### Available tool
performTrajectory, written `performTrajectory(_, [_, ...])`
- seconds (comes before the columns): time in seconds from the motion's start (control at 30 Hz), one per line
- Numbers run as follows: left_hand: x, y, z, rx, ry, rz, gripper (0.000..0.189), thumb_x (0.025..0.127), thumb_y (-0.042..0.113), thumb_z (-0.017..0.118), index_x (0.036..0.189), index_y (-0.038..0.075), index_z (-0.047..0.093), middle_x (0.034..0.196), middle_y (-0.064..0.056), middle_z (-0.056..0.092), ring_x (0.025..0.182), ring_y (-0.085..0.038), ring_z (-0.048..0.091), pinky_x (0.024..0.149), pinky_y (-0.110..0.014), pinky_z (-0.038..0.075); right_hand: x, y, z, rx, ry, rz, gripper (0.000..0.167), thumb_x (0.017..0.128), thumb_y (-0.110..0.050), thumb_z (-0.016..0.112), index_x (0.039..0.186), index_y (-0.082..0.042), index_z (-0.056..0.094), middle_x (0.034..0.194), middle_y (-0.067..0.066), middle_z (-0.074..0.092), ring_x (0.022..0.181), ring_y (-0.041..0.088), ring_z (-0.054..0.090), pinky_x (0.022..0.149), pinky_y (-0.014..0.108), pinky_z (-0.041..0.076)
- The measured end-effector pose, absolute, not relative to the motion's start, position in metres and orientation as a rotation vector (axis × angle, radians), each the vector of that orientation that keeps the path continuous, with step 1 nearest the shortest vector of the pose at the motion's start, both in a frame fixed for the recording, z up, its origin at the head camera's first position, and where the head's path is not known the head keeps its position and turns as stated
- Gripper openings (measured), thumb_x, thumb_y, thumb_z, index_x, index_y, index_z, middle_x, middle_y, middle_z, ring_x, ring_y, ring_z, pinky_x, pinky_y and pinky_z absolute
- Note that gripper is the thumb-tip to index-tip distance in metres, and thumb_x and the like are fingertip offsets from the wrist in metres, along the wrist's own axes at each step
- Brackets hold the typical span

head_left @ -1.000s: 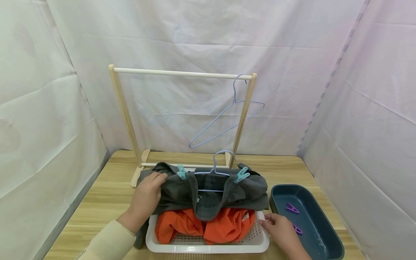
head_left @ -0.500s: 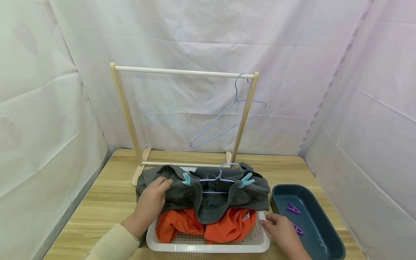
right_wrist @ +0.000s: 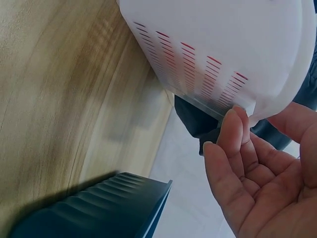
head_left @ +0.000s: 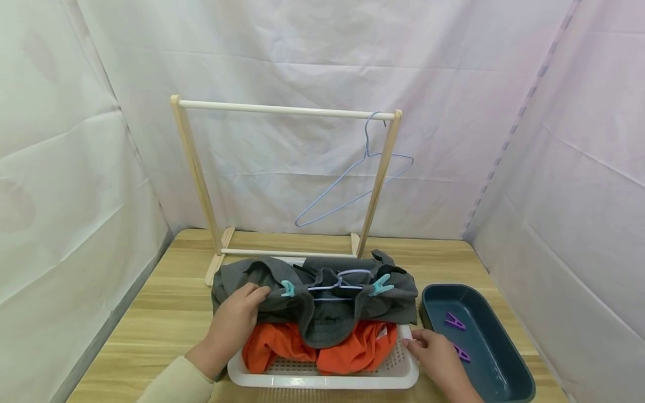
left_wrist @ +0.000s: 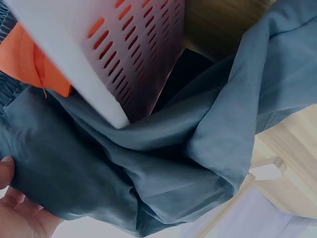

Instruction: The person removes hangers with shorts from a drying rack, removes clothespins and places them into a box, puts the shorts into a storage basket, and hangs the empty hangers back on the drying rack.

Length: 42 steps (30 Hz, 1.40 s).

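Dark grey trousers (head_left: 330, 330) with a gathered waistband lie bunched across the white basket (head_left: 322, 382). Two light-blue clothespins (head_left: 381, 284) clip their waist to a lavender wire hanger (head_left: 339, 282), whose hook lies tipped low. My left hand (head_left: 235, 324) pinches the trousers near the left clothespin; in the left wrist view the cloth (left_wrist: 163, 158) drapes over the basket's side. At the basket's right rim, my right hand (head_left: 437, 357) grips the edge with thumb and fingers, as the right wrist view also shows. Orange cloth (head_left: 358, 355) lies inside the basket, beneath the trousers.
Behind the basket stands a wooden clothes rack (head_left: 287, 109), with one bare wire hanger (head_left: 332, 201) hooked at its right end. To the right, a dark blue bin (head_left: 496, 341) holds two purple clothespins (head_left: 455, 321). White fabric walls surround the wooden table (head_left: 156, 313).
The hook of the clipped hanger has tipped down from upright, and the waistband with its clothespins has sunk lower. My left hand has shifted slightly right; my right hand stays on the basket rim.
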<state>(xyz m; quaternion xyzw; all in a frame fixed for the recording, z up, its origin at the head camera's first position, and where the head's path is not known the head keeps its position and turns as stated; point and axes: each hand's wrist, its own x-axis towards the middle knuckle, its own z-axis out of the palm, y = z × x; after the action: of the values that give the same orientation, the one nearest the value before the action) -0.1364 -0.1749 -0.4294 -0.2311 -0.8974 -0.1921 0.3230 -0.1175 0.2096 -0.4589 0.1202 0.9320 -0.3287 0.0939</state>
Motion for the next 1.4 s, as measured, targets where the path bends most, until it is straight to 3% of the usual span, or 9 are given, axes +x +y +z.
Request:
performTrajectory(0.2, [-0.13, -0.174, -0.429, -0.587, -2.387, -0.528, 0.032, 0.073, -0.014, 0.073, 0.098, 0.006, 0.07, 0.086, -0.002, 0.06, 0.075, -0.017, 0.062, 0.065, -0.031, 0.056, -0.117, 0.21, -0.461, 0.36, 2.761, -0.992, 0.038, 0.088, -0.023, 0.07, 0.112, 0.007, 0.065, 0.08, 0.002, 0.061, 0.07, 0.016, 0.051, 0.059, 0.028, 0.046])
performTrajectory(0.67, [-0.129, -0.179, -0.439, -0.551, -2.569, -0.5, 0.046, 0.075, -0.015, 0.068, 0.113, 0.012, 0.07, 0.085, 0.001, 0.06, 0.074, -0.015, 0.062, 0.067, -0.033, 0.057, -0.117, 0.211, -0.458, 0.366, 2.72, -0.984, 0.04, 0.09, -0.026, 0.068, 0.113, 0.007, 0.065, 0.085, 0.003, 0.065, 0.072, 0.016, 0.053, 0.061, 0.029, 0.049])
performTrajectory(1.1, [-0.134, -0.175, -0.436, -0.527, -2.629, -0.49, 0.051, 0.071, -0.019, 0.066, 0.113, 0.008, 0.069, 0.087, -0.007, 0.063, 0.077, -0.026, 0.065, 0.07, -0.04, 0.057, -0.118, 0.213, -0.451, 0.304, 2.779, -0.853, 0.043, 0.087, -0.031, 0.07, 0.114, 0.002, 0.066, 0.083, 0.002, 0.062, 0.07, 0.017, 0.051, 0.059, 0.029, 0.047])
performTrajectory(1.27, [-0.136, -0.174, -0.434, -0.518, -2.636, -0.483, 0.051, 0.072, -0.02, 0.065, 0.114, 0.008, 0.069, 0.089, -0.01, 0.064, 0.08, -0.028, 0.065, 0.069, -0.042, 0.058, -0.119, 0.214, -0.438, 0.248, 2.834, -0.787, 0.04, 0.088, -0.026, 0.069, 0.117, 0.002, 0.065, 0.078, 0.001, 0.057, 0.066, 0.017, 0.048, 0.054, 0.029, 0.041])
performTrajectory(1.4, [-0.137, -0.174, -0.435, -0.517, -2.645, -0.469, 0.051, 0.072, -0.019, 0.065, 0.114, 0.009, 0.07, 0.092, -0.012, 0.065, 0.083, -0.03, 0.066, 0.068, -0.043, 0.058, -0.119, 0.214, -0.423, 0.194, 2.896, -0.76, 0.039, 0.089, -0.023, 0.068, 0.118, 0.002, 0.064, 0.08, 0.001, 0.058, 0.068, 0.016, 0.049, 0.056, 0.03, 0.043])
